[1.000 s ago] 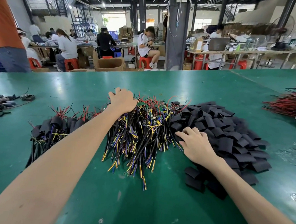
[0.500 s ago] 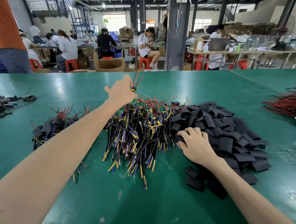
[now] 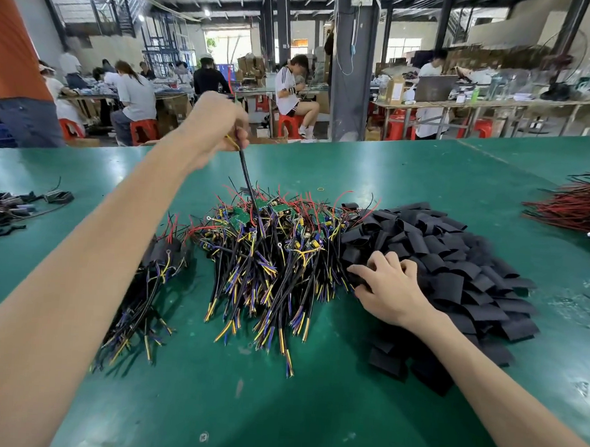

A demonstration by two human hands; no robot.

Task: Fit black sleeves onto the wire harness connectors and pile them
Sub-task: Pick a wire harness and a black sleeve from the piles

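Black-jacketed harness (image 3: 246,176) looked limp, light: your left hand (image 3: 220,123) pinched it by upper end, tail in central heap (image 3: 271,256). Your right hand (image 3: 389,286) curled into soft sleeves (image 3: 455,259); grip unclear. Sleeve's flat edge seemed best hold.

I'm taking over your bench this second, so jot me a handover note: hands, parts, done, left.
Left hand grips one wire harness, raised above the unsleeved harness pile mid-table.
Right hand rests on the black sleeve pile, fingers curled; sleeve grip unclear.
Done: sleeved harnesses piled at left.
Left: sleeve the held harness, pile it, then the rest.
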